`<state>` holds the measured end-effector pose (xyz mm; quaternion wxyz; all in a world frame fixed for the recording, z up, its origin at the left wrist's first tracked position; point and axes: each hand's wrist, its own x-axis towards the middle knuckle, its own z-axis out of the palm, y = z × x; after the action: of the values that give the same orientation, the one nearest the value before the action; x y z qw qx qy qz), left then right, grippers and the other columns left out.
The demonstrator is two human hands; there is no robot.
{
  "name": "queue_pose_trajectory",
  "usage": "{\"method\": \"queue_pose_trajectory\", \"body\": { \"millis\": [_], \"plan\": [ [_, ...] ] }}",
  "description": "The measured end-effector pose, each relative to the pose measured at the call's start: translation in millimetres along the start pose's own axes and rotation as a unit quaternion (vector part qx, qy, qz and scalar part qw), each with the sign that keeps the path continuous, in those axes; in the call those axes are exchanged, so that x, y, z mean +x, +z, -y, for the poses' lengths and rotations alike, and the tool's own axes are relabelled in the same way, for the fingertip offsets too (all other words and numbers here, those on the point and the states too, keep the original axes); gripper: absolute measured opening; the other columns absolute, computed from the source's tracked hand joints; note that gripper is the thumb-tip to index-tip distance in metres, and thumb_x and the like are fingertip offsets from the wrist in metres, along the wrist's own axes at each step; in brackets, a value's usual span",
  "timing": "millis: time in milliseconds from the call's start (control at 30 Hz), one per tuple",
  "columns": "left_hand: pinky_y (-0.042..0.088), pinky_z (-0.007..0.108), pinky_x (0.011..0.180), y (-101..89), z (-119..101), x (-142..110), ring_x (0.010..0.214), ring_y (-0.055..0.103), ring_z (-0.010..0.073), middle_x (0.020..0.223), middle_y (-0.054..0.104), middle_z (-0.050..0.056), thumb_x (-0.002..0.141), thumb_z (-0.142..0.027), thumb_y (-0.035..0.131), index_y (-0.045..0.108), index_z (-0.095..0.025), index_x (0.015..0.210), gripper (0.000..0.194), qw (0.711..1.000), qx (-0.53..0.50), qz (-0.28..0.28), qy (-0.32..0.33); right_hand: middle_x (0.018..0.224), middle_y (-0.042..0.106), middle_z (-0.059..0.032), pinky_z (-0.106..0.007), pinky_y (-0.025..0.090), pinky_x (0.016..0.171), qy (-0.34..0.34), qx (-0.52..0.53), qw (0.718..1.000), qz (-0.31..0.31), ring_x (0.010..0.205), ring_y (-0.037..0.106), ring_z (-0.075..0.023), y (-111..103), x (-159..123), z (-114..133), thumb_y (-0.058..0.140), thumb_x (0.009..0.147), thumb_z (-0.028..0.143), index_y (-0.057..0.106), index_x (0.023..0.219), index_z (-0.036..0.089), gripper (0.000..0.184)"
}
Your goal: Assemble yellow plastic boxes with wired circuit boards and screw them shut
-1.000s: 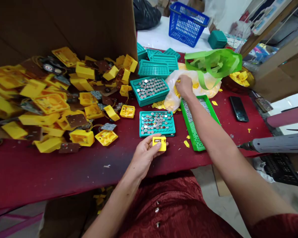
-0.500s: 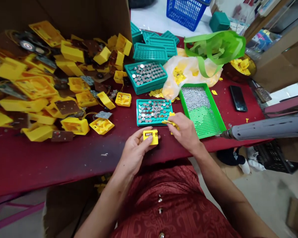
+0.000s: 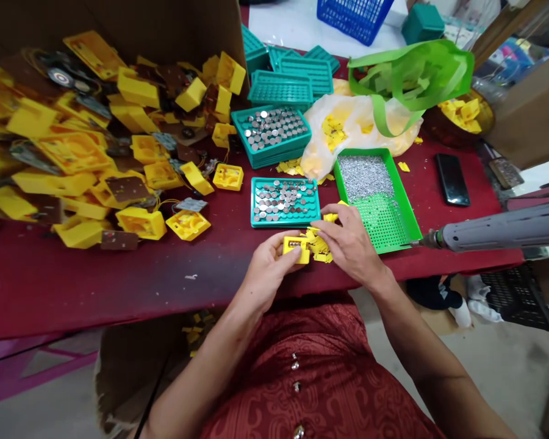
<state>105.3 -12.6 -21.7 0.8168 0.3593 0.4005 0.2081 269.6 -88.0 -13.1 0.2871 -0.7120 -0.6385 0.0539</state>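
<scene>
My left hand point(image 3: 269, 268) is closed round a small yellow plastic case point(image 3: 296, 250), with shiny button cells showing in its slot and the thumb against its front. Close on its right, my right hand point(image 3: 354, 244) is bent over a loose pile of small flat yellow pieces point(image 3: 319, 245). Its fingers are closed on a small yellow plastic piece point(image 3: 331, 217), partly hidden by them. Just beyond both hands lies a teal tray point(image 3: 307, 217) with button cells scattered over its pockets. A green tray point(image 3: 412, 230) full of tiny metal parts at its far end is beside the right hand.
Yellow cases with wires and brown boards point(image 3: 73, 152) are heaped at left. Behind stand stacked teal trays point(image 3: 274, 160), a plastic bag point(image 3: 318, 131) of yellow pieces and a green bag point(image 3: 452, 67). An electric screwdriver point(image 3: 507, 225) points in from the right near a phone point(image 3: 452, 178).
My left hand has brought the yellow case rightwards, close to the right hand. The right hand has shifted slightly, and the pile of yellow pieces beside it now shows more.
</scene>
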Motion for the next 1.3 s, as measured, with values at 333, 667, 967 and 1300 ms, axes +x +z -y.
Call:
{"method": "queue_pose_trajectory", "body": {
  "millis": [333,667,967,1300],
  "plan": [
    [0.056,0.029,0.073,13.6,1.8,9.2,0.082,0.068,0.018,0.094,0.073,0.007,0.068,-0.024,0.083,0.07,-0.014,0.101,0.037,1.0,0.003,0.008,0.004,0.073,0.072,-0.001,-0.025,0.049,0.051,0.184,0.316,0.93,0.033,0.051,0.062,-0.0104,-1.3,5.4,-6.7,0.056,0.09,0.034,0.075,0.092,0.02,0.023],
    [0.056,0.028,0.074,-13.2,-4.8,-4.3,0.085,0.068,0.0179,0.098,0.073,0.008,0.067,-0.03,0.083,0.067,-0.012,0.109,0.048,0.998,0.027,-0.052,0.023,0.063,0.066,-0.0011,-0.022,0.044,0.046,0.236,0.34,0.91,0.017,0.051,0.058,-0.0092,3.1,16.0,-2.7,0.063,0.083,0.035,0.075,0.097,0.014,0.028],
    [0.052,0.024,0.07,-14.1,-4.1,-6.2,0.078,0.063,0.0139,0.094,0.072,0.006,0.07,-0.03,0.08,0.067,-0.012,0.109,0.044,0.996,0.059,-0.05,0.042,0.087,0.071,-0.0035,-0.027,0.059,0.067,0.265,0.455,0.85,0.025,0.076,0.071,-0.0136,3.7,17.3,10.5,0.068,0.08,0.035,0.062,0.083,0.018,0.018],
    [0.052,0.028,0.073,-14.1,-1.7,-2.1,0.078,0.063,0.0149,0.099,0.071,0.007,0.074,-0.031,0.076,0.065,-0.012,0.116,0.048,0.994,0.082,-0.039,0.06,0.068,0.066,0.0012,-0.024,0.054,0.057,0.239,0.397,0.886,0.028,0.058,0.063,-0.0096,7.9,10.3,18.0,0.069,0.081,0.029,0.067,0.083,0.018,0.011]
  ]
}}
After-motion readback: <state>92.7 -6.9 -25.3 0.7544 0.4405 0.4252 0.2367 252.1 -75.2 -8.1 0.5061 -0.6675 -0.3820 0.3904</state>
